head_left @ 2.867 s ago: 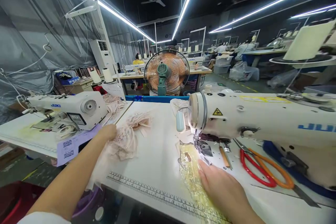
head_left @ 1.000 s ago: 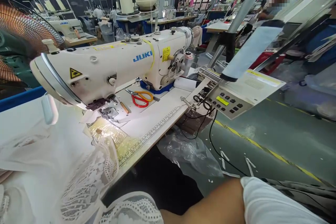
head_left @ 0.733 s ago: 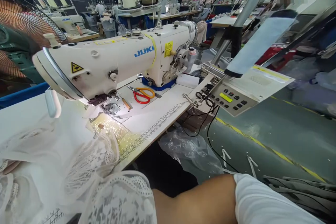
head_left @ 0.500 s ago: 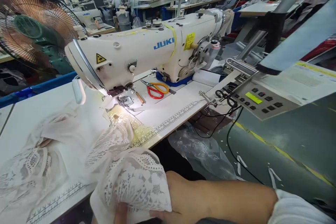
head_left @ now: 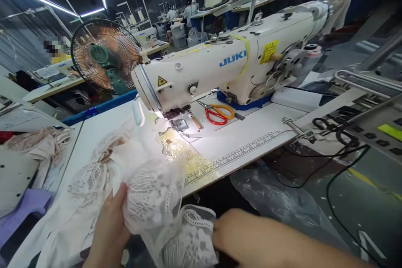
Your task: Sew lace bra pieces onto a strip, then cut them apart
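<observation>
A white lace garment point(head_left: 153, 194) with scalloped, patterned panels hangs in front of the table's near edge. My left hand point(head_left: 111, 222) is closed on its left side, thumb on top of the lace. At the garment's right end, my right hand point(head_left: 235, 232) grips the edge, its fingers mostly hidden and slightly blurred. More pale lace fabric point(head_left: 89, 182) lies heaped on the table left of my left hand; whether it joins the held piece I cannot tell. Beyond the hands stands a white JUKI sewing machine point(head_left: 204, 69), its lit needle area apart from the garment.
Scissors point(head_left: 216, 113) with red and orange handles lie under the machine arm. Yellowish clear tape point(head_left: 179, 146) covers the table by the needle. A ruler strip point(head_left: 238, 150) runs along the front edge. A fan point(head_left: 105, 56) stands behind; a control panel point(head_left: 377, 134) is at right.
The view has swung left, bringing more of the left side into sight. My left hand has come up into clear view on the lace, and the garment is spread between both hands.
</observation>
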`<state>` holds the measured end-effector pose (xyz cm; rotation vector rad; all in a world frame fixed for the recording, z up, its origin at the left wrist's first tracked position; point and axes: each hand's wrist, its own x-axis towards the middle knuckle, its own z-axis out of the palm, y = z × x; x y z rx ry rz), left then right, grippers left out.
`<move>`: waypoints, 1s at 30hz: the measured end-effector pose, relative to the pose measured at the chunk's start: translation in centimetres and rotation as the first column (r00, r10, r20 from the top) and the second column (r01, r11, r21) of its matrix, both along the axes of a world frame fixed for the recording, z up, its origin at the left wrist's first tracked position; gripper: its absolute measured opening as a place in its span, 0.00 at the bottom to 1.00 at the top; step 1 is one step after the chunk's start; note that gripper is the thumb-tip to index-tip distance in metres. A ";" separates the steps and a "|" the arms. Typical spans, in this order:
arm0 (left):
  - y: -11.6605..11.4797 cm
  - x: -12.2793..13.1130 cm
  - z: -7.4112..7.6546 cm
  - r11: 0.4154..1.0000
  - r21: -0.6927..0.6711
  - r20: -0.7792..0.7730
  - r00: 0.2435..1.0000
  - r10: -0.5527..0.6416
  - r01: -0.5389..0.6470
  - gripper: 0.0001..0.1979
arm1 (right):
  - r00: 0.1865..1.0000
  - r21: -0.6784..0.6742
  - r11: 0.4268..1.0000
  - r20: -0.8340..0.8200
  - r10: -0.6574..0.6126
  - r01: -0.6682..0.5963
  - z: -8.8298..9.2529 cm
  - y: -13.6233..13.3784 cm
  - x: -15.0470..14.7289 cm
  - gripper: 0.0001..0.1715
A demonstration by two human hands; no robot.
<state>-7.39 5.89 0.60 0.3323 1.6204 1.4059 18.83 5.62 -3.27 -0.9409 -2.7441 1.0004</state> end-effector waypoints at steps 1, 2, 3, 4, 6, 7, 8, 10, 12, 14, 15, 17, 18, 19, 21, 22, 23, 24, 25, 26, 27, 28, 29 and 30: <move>-0.1 0.5 0.0 1.000 0.004 -0.019 1.000 -0.010 0.010 0.22 | 0.998 0.031 0.999 -0.051 0.032 -0.031 0.7 1.3 0.4 0.15; -0.3 1.0 -0.1 0.999 0.010 -0.032 0.999 -0.037 0.038 0.22 | 0.986 0.044 0.994 -0.135 -0.094 0.100 1.4 2.6 0.7 0.14; -0.6 1.6 -0.3 0.997 0.019 -0.038 0.996 -0.075 0.075 0.22 | 0.932 0.029 0.957 -0.238 -0.273 0.288 2.0 3.9 0.8 0.13; -0.9 2.2 -0.6 0.993 0.030 -0.041 0.992 -0.117 0.118 0.23 | 0.861 -0.013 0.914 -0.329 -0.387 0.405 2.4 5.1 0.7 0.15; -1.3 3.1 -1.1 0.981 0.046 -0.049 0.981 -0.186 0.189 0.26 | 0.795 -0.192 0.880 -0.377 -0.476 0.435 2.8 6.8 -0.1 0.17; -1.4 3.5 -1.4 0.975 0.047 -0.052 0.976 -0.213 0.215 0.27 | 0.808 -0.311 0.877 -0.362 -0.465 0.366 2.8 7.3 -0.7 0.16; -1.5 3.7 -1.6 0.969 0.042 -0.052 0.969 -0.241 0.243 0.27 | 0.828 -0.418 0.862 -0.345 -0.443 0.287 2.6 7.6 -1.3 0.14; -1.4 3.8 -1.9 0.948 0.021 -0.051 0.947 -0.316 0.317 0.26 | 0.856 -0.558 0.812 -0.326 -0.401 0.168 2.1 7.8 -2.2 0.12; -1.3 3.6 -1.9 0.911 -0.019 -0.096 0.906 -0.412 0.412 0.24 | 0.859 -0.598 0.790 -0.325 -0.396 0.138 1.6 7.7 -2.6 0.13; -1.0 3.4 -1.6 0.843 -0.109 -0.212 0.816 -0.537 0.527 0.22 | 0.871 -0.569 0.812 -0.326 -0.367 0.129 1.4 7.7 -2.6 0.15; -0.9 3.4 -1.4 0.797 -0.171 -0.277 0.748 -0.603 0.580 0.21 | 0.882 -0.530 0.839 -0.330 -0.337 0.122 1.4 7.7 -2.5 0.16; -0.4 3.4 -0.9 0.692 -0.289 -0.371 0.588 -0.718 0.662 0.20 | 0.903 -0.440 0.894 -0.344 -0.257 0.087 1.4 7.8 -2.2 0.17; -0.2 3.5 -0.7 0.644 -0.328 -0.392 0.520 -0.759 0.691 0.21 | 0.912 -0.406 0.912 -0.348 -0.219 0.064 1.4 7.9 -2.1 0.17; 0.0 3.6 -0.5 0.602 -0.352 -0.397 0.468 -0.790 0.717 0.22 | 0.918 -0.390 0.920 -0.349 -0.190 0.042 1.4 8.0 -2.1 0.16; 0.4 3.7 -0.2 0.539 -0.364 -0.384 0.405 -0.830 0.760 0.25 | 0.929 -0.378 0.926 -0.333 -0.161 0.025 1.3 8.1 -2.0 0.16; 0.6 3.8 -0.1 0.519 -0.360 -0.377 0.388 -0.841 0.775 0.25 | 0.934 -0.372 0.928 -0.320 -0.159 0.030 1.3 8.1 -2.1 0.16; 0.7 3.8 0.0 0.507 -0.355 -0.380 0.375 -0.846 0.785 0.26 | 0.938 -0.366 0.930 -0.308 -0.160 0.039 1.3 8.1 -2.1 0.15; 0.8 3.7 0.1 0.498 -0.352 -0.391 0.359 -0.848 0.793 0.25 | 0.940 -0.361 0.931 -0.301 -0.161 0.044 1.3 8.1 -2.2 0.15; 0.8 3.7 0.2 0.486 -0.357 -0.408 0.335 -0.850 0.798 0.25 | 0.942 -0.361 0.932 -0.297 -0.155 0.040 1.3 8.1 -2.2 0.14; 0.9 3.6 0.3 0.469 -0.368 -0.428 0.302 -0.852 0.803 0.24 | 0.944 -0.363 0.931 -0.296 -0.145 0.029 1.3 8.1 -2.3 0.14; 0.9 3.5 0.3 0.446 -0.386 -0.446 0.259 -0.856 0.807 0.24 | 0.947 -0.365 0.931 -0.294 -0.131 0.016 1.3 8.1 -2.3 0.13; 1.0 3.4 0.3 0.418 -0.412 -0.461 0.210 -0.862 0.810 0.23 | 0.950 -0.364 0.931 -0.290 -0.119 0.005 1.4 8.1 -2.3 0.13; 1.0 3.4 0.3 0.389 -0.442 -0.472 0.160 -0.867 0.808 0.23 | 0.952 -0.363 0.932 -0.286 -0.109 -0.002 1.4 8.2 -2.3 0.13; 1.0 3.3 0.2 0.365 -0.472 -0.481 0.112 -0.870 0.803 0.22 | 0.954 -0.361 0.933 -0.281 -0.106 -0.003 1.4 8.2 -2.3 0.14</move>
